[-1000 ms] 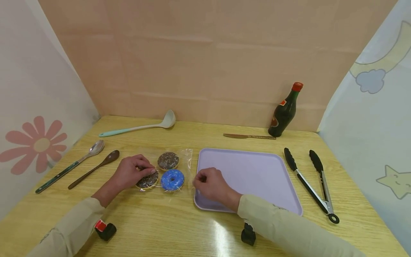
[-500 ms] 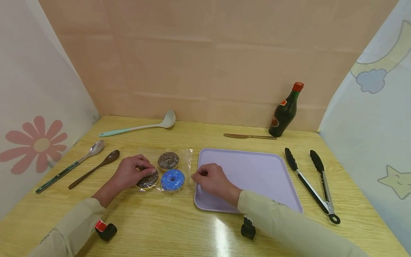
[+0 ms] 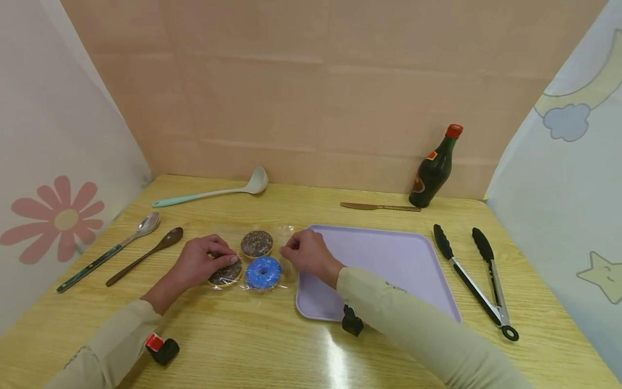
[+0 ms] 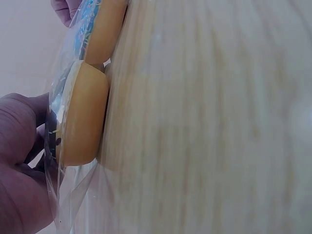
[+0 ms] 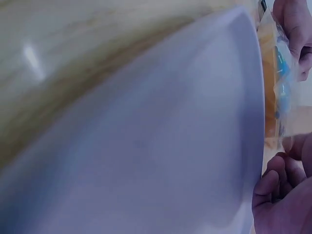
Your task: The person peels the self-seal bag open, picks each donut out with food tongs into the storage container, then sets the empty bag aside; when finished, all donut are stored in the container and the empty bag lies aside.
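A clear plastic bag (image 3: 289, 280) lies flat on the table with three doughnuts in it. Inside are a chocolate doughnut (image 3: 256, 244) at the back, a blue doughnut (image 3: 263, 273) in front and another chocolate doughnut (image 3: 225, 275) at the left. My left hand (image 3: 203, 260) pinches the film at the left, over the left chocolate doughnut, which its fingers partly hide. At the bag's right edge my right hand (image 3: 311, 251) pinches the film between thumb and fingers, its wrist over the lilac tray (image 3: 384, 270). The left wrist view shows the doughnut's yellow side (image 4: 83, 117) resting on the table.
Left of the bag lie a wooden spoon (image 3: 146, 256) and a metal spoon (image 3: 109, 253). A ladle (image 3: 209, 194) and a knife (image 3: 380, 207) lie at the back. A dark bottle (image 3: 432, 173) stands back right, with tongs (image 3: 478, 292) right of the tray.
My right hand has moved up and slightly left along the bag's right edge, away from the tray's near left corner. My left hand stays in place on the bag.
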`<state>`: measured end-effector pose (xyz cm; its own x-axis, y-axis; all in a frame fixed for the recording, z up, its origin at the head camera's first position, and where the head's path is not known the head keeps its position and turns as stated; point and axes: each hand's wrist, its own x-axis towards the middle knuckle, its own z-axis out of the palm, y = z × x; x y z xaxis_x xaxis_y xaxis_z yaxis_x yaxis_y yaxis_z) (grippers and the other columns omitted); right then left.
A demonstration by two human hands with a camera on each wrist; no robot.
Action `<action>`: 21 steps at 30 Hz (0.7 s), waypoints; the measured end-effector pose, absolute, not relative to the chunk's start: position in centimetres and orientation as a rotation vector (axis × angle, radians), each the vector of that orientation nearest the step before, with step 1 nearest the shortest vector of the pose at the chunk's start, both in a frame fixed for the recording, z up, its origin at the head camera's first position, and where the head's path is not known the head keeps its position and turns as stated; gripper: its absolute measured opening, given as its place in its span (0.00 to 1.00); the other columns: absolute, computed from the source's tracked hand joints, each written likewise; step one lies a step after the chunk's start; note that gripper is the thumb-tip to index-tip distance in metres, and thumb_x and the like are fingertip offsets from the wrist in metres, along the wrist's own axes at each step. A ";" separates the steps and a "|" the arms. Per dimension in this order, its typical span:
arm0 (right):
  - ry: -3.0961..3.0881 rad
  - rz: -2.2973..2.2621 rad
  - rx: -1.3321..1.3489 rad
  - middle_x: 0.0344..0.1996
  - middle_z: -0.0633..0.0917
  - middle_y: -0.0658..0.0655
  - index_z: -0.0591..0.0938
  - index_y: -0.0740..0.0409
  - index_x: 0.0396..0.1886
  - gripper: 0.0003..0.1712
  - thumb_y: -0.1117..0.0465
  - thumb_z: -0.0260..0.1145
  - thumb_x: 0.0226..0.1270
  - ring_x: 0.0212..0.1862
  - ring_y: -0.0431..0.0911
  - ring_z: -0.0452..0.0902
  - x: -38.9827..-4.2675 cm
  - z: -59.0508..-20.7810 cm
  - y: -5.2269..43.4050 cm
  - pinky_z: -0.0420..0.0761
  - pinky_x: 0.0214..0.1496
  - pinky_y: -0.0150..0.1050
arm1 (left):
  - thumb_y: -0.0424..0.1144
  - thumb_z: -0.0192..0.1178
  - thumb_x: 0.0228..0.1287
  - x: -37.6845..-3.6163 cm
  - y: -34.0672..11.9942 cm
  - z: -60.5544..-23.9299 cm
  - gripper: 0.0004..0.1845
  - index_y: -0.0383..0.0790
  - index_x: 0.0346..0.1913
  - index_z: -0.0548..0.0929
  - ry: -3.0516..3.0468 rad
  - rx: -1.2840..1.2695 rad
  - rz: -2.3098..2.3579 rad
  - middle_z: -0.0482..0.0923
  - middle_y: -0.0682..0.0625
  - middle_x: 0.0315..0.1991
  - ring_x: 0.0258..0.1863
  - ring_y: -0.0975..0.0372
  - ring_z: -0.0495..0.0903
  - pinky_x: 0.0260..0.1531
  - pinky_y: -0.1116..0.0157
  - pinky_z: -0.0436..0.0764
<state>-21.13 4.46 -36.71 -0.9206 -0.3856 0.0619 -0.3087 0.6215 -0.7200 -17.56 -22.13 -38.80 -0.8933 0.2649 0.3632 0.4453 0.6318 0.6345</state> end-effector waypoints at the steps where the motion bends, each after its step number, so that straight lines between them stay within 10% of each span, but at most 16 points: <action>1: 2.753 -1.188 -0.602 0.19 0.79 0.47 0.84 0.56 0.23 0.11 0.57 0.66 0.64 0.23 0.40 0.72 -21.2 -36.8 4.5 0.72 0.26 0.35 | 0.32 0.69 0.55 -17.5 -22.1 -38.8 0.01 0.39 0.30 0.89 -2.617 -0.581 -1.111 0.78 0.55 0.30 0.29 0.62 0.76 0.24 0.67 0.73; 21: 2.809 -1.326 -0.543 0.19 0.79 0.47 0.84 0.58 0.23 0.07 0.63 0.67 0.60 0.24 0.41 0.72 -21.3 -37.8 6.3 0.73 0.27 0.34 | 0.33 0.68 0.57 -17.4 -22.1 -38.7 0.02 0.39 0.30 0.89 -2.640 -0.582 -1.087 0.77 0.55 0.31 0.28 0.62 0.76 0.24 0.66 0.72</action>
<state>-21.29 6.28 -37.77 -0.9406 -0.3019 0.1555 -0.3119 0.5872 -0.7470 -17.43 -22.13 -38.68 -0.8956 0.2729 0.3514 0.4412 0.6466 0.6223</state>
